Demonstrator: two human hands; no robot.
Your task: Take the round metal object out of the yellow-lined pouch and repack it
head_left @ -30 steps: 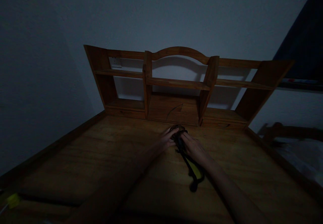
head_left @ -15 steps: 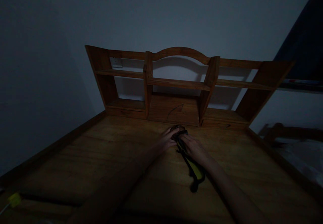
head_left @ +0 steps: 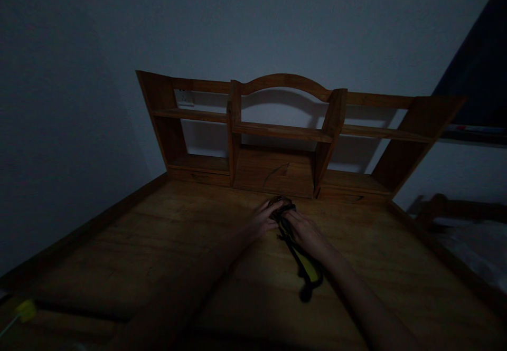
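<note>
The scene is dim. On a wooden desk (head_left: 166, 245) both my hands meet over a small dark bundle of cord or strap (head_left: 280, 207). My left hand (head_left: 264, 220) touches it from the left with fingers curled onto it. My right hand (head_left: 303, 230) presses on it from the right, fingers closed around the dark strands. A black strap with a yellow part (head_left: 307, 269) trails from the bundle toward me, under my right wrist, and ends in a dark lump.
A wooden shelf unit (head_left: 285, 129) with an arched top stands at the back of the desk against a pale wall. A small yellow object (head_left: 26, 310) lies at the lower left. Wooden furniture (head_left: 455, 208) shows dimly at the right.
Almost nothing differs; the view has shifted slightly and both hands remain on the dark bundle in the same spot.
</note>
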